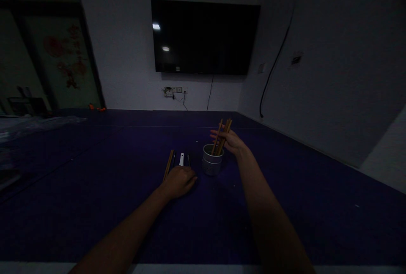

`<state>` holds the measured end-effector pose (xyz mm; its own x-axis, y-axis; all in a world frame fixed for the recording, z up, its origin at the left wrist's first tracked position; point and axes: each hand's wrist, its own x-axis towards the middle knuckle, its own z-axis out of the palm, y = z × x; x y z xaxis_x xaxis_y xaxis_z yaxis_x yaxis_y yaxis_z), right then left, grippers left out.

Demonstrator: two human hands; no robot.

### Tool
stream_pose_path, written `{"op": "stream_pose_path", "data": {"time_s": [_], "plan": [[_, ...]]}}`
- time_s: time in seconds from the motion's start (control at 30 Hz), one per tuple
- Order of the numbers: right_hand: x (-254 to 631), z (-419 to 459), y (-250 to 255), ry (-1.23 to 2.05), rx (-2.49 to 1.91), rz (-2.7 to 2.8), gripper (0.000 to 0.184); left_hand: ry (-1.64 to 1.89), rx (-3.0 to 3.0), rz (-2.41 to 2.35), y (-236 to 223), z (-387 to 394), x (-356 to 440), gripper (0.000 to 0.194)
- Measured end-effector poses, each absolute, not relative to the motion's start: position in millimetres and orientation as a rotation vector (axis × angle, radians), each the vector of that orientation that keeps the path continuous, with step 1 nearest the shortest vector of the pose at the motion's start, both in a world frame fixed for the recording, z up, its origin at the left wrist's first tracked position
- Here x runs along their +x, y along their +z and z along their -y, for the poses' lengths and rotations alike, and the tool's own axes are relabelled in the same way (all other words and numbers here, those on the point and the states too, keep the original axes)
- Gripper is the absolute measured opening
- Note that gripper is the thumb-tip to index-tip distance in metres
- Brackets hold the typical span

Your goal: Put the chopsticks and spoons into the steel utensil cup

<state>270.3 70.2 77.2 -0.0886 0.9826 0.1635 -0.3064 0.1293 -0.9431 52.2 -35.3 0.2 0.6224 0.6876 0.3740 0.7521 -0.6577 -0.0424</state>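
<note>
A grey metal cup (212, 166) stands upright on the purple tabletop. Several wooden chopsticks (226, 132) lean in it, with their upper ends above the rim. My right hand (233, 141) is closed around these chopsticks above the cup, some fingers reaching out behind them. Left of the cup, my left hand (181, 181) rests low on the table, its fingers curled under and mostly hidden. It covers the near ends of a white-handled utensil (182, 159) and a slim dark utensil (189, 159). Beside them lie more wooden chopsticks (168, 165) and a thin dark stick (173, 159).
The purple table (127, 206) reaches back to the wall, where a black television (206, 37) hangs above sockets and wires. Crumpled clear plastic (41, 125) lies at left. Small orange items (97, 108) sit at the far left edge. A black cable (279, 54) hangs along the right wall.
</note>
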Motion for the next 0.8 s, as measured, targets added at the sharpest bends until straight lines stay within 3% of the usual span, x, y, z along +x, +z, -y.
{"op": "stream_pose_path", "data": {"time_s": [0.17, 0.23, 0.47, 0.8], "plan": [[272.3, -76.0, 72.1, 1.277, -0.873, 1.071, 0.017, -0.462, -2.641, 1.204, 0.3, 34.5, 51.9, 0.027], [273.6, -77.4, 71.1, 1.252, -0.904, 1.081, 0.01, -0.453, -2.638, 1.202, 0.0, 34.4, 51.5, 0.027], [272.0, -74.4, 73.8, 1.18, -1.047, 1.142, 0.012, -0.479, -2.649, 1.193, -1.1, 34.1, 51.4, 0.027], [268.2, -70.9, 73.3, 1.288, -0.86, 1.156, 0.012, -0.475, -2.663, 1.201, -1.0, 33.8, 51.5, 0.026]]}}
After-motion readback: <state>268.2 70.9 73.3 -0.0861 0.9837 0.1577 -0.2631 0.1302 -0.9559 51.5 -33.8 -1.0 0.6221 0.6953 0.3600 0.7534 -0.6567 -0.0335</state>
